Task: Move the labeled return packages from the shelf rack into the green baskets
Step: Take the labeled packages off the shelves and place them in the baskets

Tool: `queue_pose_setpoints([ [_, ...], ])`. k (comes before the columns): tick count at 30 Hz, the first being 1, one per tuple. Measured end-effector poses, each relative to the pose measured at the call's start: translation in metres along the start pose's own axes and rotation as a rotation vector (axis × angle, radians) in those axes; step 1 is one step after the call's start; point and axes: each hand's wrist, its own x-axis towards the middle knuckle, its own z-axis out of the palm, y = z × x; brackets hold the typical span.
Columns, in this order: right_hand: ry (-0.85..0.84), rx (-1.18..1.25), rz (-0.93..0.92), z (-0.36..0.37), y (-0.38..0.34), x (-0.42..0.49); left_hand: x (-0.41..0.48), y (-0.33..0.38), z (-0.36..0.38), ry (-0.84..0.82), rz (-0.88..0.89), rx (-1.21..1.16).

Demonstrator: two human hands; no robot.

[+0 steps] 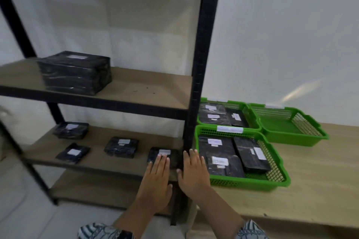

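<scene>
A small black package with a white label lies at the right end of the lower shelf, close against the rack's black post. The left hand reaches over it palm down, fingers straight and together, their tips resting on or just above the package's near part; it grips nothing. The right hand is just to the right, also flat and open with fingers spread a little, in front of the post and empty. Farther left on the same shelf lie three more labeled packages: one in the middle, one near the front left and one at the far left. On the shelf above sits a large black-wrapped package with a label on top. Right of the rack, on a wooden table, stand three green baskets. The near basket holds several labeled packages, the far basket just behind it holds a few more, and the right basket, touching the far one, has nothing in it. Patterned sleeves show at the bottom edge.
</scene>
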Motion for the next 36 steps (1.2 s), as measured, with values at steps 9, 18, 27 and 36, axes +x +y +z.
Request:
queue_pose_setpoints([
  [9,-0.108,-0.013,-0.121,0.034,-0.079,0.004,-0.059,-0.088,-0.005,-0.073,-0.223,0.064],
  [18,-0.191,-0.005,-0.114,0.078,-0.119,0.057,-0.059,-0.169,0.024,-0.093,-0.239,0.120],
  [27,-0.283,-0.016,-0.074,0.105,-0.149,0.127,-0.025,-0.244,0.046,-0.133,-0.278,0.081],
  [36,-0.424,-0.055,0.093,0.141,-0.145,0.142,0.007,-0.270,0.088,-0.129,-0.058,-0.040],
])
